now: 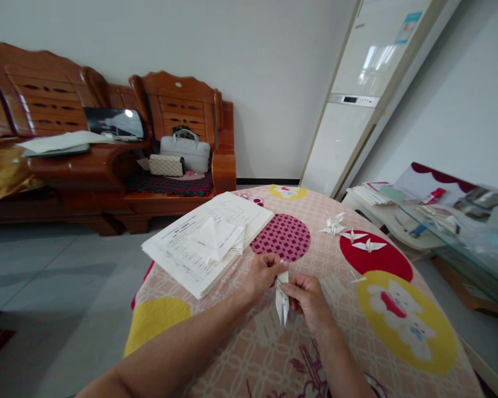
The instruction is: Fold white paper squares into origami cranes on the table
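Observation:
A narrow folded paper (281, 301), white with some print on it, is held between my two hands above the table. Its lower end splits into two thin points. My left hand (266, 272) pinches the upper end between thumb and fingers. Lower down, my right hand (308, 297) grips the paper's right edge, thumb in front. Several finished paper cranes (369, 245) lie to the right, some on the red circle of the cloth. A small thin paper piece (358, 278) rests nearer to my right hand.
A stack of printed sheets (182, 260) with loose paper squares (218, 237) on top lies at the left of the round table, on a patterned tablecloth (240, 354). Beyond stand wooden chairs (174, 105) with bags and a tall white air conditioner (348, 105). A cluttered glass-topped side table (456, 243) is at right.

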Demonstrator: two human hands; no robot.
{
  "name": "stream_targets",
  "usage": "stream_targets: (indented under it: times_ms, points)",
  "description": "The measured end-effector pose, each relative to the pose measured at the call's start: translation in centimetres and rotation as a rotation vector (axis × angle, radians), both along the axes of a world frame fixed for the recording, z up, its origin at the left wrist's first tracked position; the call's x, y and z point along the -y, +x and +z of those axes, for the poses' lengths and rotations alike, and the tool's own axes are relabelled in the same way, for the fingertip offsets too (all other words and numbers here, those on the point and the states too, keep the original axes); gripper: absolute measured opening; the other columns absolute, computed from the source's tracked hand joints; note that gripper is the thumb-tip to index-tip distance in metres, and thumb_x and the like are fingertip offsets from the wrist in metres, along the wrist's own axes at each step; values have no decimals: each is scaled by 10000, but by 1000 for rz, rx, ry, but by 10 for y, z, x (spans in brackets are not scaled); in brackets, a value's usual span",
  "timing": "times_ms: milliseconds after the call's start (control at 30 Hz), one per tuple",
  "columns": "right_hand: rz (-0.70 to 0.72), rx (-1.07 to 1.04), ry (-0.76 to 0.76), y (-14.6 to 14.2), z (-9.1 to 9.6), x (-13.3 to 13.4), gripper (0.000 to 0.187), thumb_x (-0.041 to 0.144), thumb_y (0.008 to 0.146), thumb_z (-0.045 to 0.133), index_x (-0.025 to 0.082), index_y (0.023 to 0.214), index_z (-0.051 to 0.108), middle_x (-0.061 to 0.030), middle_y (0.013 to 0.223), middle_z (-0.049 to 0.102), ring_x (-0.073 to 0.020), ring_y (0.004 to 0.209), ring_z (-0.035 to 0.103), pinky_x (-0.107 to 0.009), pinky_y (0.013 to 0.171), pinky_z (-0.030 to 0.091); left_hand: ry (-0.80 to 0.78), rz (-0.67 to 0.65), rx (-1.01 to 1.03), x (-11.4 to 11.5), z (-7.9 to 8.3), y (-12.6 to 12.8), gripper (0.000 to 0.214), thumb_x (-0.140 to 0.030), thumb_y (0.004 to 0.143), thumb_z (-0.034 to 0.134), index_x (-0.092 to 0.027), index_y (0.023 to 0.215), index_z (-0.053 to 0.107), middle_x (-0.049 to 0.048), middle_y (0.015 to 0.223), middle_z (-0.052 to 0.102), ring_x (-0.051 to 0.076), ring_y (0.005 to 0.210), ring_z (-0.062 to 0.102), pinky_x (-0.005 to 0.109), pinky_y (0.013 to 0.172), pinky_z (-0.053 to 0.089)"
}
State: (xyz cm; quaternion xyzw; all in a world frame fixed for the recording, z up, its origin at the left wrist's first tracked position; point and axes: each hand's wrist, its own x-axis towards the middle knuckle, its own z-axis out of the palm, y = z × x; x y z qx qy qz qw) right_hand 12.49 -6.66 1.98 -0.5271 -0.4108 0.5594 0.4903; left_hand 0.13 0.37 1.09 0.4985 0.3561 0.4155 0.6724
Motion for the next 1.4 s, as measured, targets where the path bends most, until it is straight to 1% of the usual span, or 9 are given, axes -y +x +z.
stream_targets:
  times_ms: [100,267,433,500,700,833,1033,1200,1400]
  points:
    - [-38,4,-6,0,0,0,326,406,671,725,161,530,563,34,390,501,-56,332,349,-197,357,176,37,-49,-51,0,2,-2,413,-503,751,662,-154,597,504,-72,406,410,42,338,308,194,371,198]
    - [-145,-4,-21,4,-2,0,301,397,643,727,167,537,565,36,375,501,-67,321,364,-193,342,177,77,-245,-146,-2,4,-7,449,-553,743,660,-151,614,508,-47,431,471,55,354,377,191,380,242]
    - [-69,-25,-39,9,-3,0,313,401,665,714,173,535,542,36,385,513,-69,306,377,-194,322,175,150,-219,-209,0,2,-5,504,-605,723,643,-163,569,459,-54,425,436,45,358,340,196,384,202]
    - [-52,-20,-39,10,-4,-1,325,405,676,707,173,529,534,36,390,513,-68,303,381,-193,316,173,137,-226,-216,0,2,-5,509,-611,724,635,-164,560,458,-55,417,427,44,349,325,200,380,197]
    - [-191,-1,-49,7,-5,-2,308,385,676,687,173,518,529,43,388,499,-52,291,334,-196,309,148,33,-374,-214,0,4,-9,460,-559,768,610,-148,587,510,-28,454,482,66,362,409,191,368,244]
    - [-220,-11,-46,8,-6,-2,302,379,660,692,172,513,529,43,392,496,-51,291,332,-197,302,145,-31,-446,-161,1,4,-10,436,-539,757,635,-133,628,540,-28,495,494,64,399,425,183,390,276]
    - [-235,-89,-2,7,-5,-2,336,414,675,700,179,522,514,49,408,493,-47,300,324,-196,309,150,-71,-394,-59,1,3,-8,429,-535,735,667,-132,646,548,-30,503,494,64,422,406,189,413,279]
    - [-344,-1,65,1,-4,-2,352,406,682,708,178,492,520,48,401,480,-55,330,342,-203,332,188,-118,-427,-45,0,3,-9,359,-462,719,679,-126,674,562,2,577,561,89,478,471,209,470,332]
    - [-272,-21,-37,7,-8,-3,296,386,637,717,172,519,550,11,434,565,-80,325,420,-197,318,223,-70,-280,-85,2,2,-7,310,-406,707,671,-127,644,550,-12,526,523,78,449,429,207,441,253]
